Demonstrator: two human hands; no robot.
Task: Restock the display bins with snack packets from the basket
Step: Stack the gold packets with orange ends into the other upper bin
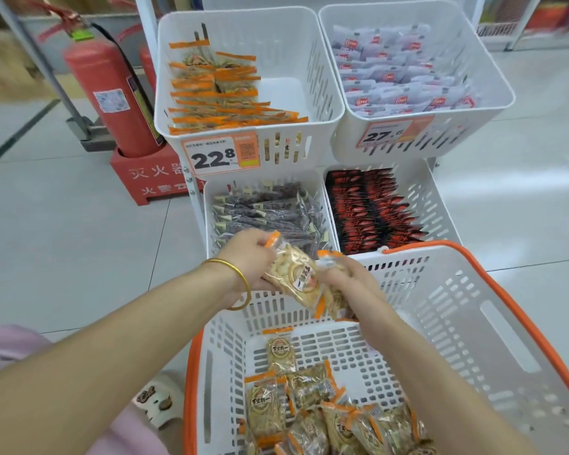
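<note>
Head view: display bin (286, 90) tag (222, 156) "22.8"

I find room in the upper left bin's (284, 93) right half; orange-edged packets (217, 93) crowd its left side.

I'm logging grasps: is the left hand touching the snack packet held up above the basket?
Touching. The head view shows the left hand with its fingers curled round the orange top edge of the snack packet, above the basket.

A red fire extinguisher (112, 93) stands in a red base (142, 182).
</note>
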